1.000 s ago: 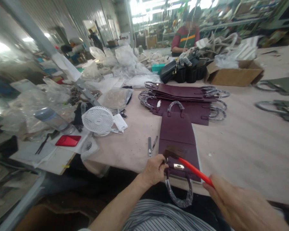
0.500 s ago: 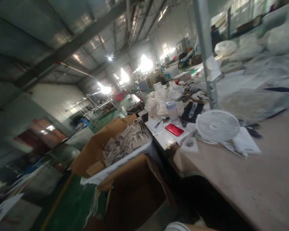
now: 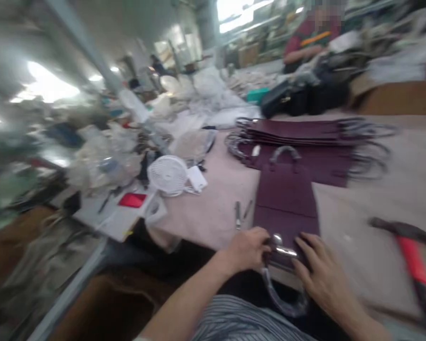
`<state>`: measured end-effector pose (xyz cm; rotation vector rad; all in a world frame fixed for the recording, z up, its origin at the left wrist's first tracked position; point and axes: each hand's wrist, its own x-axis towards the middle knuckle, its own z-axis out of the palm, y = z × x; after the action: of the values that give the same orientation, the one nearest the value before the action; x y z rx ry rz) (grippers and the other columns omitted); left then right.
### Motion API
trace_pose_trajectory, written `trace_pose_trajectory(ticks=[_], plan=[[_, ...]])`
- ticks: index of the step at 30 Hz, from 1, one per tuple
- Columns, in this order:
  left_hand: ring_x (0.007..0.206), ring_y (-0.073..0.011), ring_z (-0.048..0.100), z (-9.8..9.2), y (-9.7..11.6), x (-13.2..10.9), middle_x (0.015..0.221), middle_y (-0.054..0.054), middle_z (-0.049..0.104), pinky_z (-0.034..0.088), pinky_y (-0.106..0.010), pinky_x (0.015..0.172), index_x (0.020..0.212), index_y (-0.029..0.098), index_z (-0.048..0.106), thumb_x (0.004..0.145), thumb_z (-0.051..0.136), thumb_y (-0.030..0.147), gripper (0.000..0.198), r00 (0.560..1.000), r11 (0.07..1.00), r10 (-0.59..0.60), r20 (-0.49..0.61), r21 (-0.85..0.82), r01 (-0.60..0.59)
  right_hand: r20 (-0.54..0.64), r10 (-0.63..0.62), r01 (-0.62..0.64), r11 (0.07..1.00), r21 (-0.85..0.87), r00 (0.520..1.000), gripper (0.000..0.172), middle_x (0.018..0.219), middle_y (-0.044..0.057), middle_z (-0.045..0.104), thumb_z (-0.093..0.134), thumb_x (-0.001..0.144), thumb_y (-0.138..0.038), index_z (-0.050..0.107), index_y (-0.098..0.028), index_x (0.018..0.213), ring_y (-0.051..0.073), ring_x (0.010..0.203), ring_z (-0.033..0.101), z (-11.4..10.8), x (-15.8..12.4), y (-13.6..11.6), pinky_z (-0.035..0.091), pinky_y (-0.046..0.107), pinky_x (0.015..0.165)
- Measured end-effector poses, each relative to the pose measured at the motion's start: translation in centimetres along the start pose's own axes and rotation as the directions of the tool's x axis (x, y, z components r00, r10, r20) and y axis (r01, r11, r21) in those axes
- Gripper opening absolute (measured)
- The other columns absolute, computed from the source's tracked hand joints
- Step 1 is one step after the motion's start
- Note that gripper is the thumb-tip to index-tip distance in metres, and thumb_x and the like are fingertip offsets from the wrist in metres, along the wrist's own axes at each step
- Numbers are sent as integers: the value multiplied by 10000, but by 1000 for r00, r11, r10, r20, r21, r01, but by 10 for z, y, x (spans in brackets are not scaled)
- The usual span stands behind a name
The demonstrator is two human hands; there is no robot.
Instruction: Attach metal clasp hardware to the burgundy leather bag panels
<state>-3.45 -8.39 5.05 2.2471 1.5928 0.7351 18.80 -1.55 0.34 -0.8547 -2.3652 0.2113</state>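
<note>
Gap between burgundy bag (image 3: 284,203) and red-handled brush (image 3: 413,258)

Stack of burgundy bags with looped metal-look handles (image 3: 298,133), lying flat on the table. White desk fan (image 3: 168,175) standing beside a white oblong device (image 3: 197,179). Red phone (image 3: 132,200) lying on white paper (image 3: 108,222). Black handbags (image 3: 305,98) standing in a row, a cardboard box (image 3: 401,98) beside them. Co-worker in a red shirt (image 3: 310,40) sitting beyond, working.

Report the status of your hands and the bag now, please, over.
Left hand, right hand on the burgundy bag, at its metal clasp. Plastic-wrapped handle at the bag's near end. Red-handled brush lying off to the right.
</note>
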Motion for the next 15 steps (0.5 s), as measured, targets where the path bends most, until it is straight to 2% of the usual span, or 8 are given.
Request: trace_pose_trajectory(ticks=[1, 4, 6, 7, 10, 12, 13, 15], plan=[[892, -206, 702, 6, 0, -2, 947, -94, 713, 622, -317, 802, 950, 163, 666, 933, 591, 171, 77, 997, 996, -35, -73, -81, 29, 30, 58, -57, 998, -35, 998, 399, 1379, 170, 566, 535, 955, -355, 612, -187, 1309, 347, 1299, 514, -9, -11, 1, 503, 549, 1036], [1103, -226, 694, 13, -11, -19, 1156, -142, 716, 605, -383, 943, 1051, 170, 657, 954, 508, 136, 182, 978, 965, 72, -194, -233, -117, 118, 188, -187, 982, -24, 975, 440, 1444, 165, 524, 574, 920, -288, 587, -167, 1343, 340, 1372, 446, -14, -17, -5, 446, 557, 1116], [1120, -238, 700, 14, -15, -30, 1166, -141, 728, 591, -421, 983, 1027, 176, 675, 939, 578, 179, 131, 961, 934, -34, -274, -351, -67, 126, 227, -232, 972, 26, 966, 468, 1460, 161, 514, 612, 895, -259, 582, -173, 1353, 340, 1388, 431, -12, -13, -9, 426, 569, 1132], [1089, -241, 716, 15, -16, -33, 1136, -136, 742, 595, -430, 974, 1013, 172, 684, 936, 612, 217, 114, 937, 896, -165, -308, -443, 12, 122, 237, -245, 968, 57, 964, 480, 1460, 166, 513, 631, 882, -251, 584, -169, 1352, 343, 1391, 427, -12, -11, -10, 418, 577, 1136], [938, -231, 759, 16, -14, -30, 1024, -113, 771, 629, -414, 877, 993, 150, 697, 912, 688, 368, 233, 728, 614, -611, -311, -766, 188, 124, 229, -248, 954, 169, 966, 514, 1460, 179, 510, 669, 846, -245, 585, -160, 1347, 348, 1408, 411, -19, -13, -9, 398, 594, 1143], [904, -219, 761, 16, -10, -20, 1013, -108, 776, 629, -384, 859, 991, 137, 709, 857, 754, 412, 309, 649, 468, -718, -249, -864, 186, 116, 216, -240, 933, 267, 969, 546, 1479, 178, 490, 660, 854, -263, 550, -174, 1380, 331, 1413, 416, -26, -20, -4, 410, 574, 1137], [915, -216, 758, 15, -8, -14, 1019, -108, 776, 623, -373, 871, 984, 134, 718, 825, 788, 405, 321, 659, 450, -716, -230, -874, 184, 96, 226, -245, 919, 310, 969, 539, 1485, 173, 483, 643, 871, -271, 533, -186, 1392, 316, 1407, 431, -29, -25, -2, 423, 555, 1131], [969, -218, 745, 16, 0, -3, 1043, -116, 775, 611, -357, 897, 976, 135, 735, 808, 805, 363, 292, 731, 478, -654, -196, -855, 198, 32, 286, -279, 894, 352, 958, 474, 1464, 162, 497, 606, 911, -278, 528, -205, 1372, 291, 1372, 475, -35, -36, 4, 443, 520, 1119]])
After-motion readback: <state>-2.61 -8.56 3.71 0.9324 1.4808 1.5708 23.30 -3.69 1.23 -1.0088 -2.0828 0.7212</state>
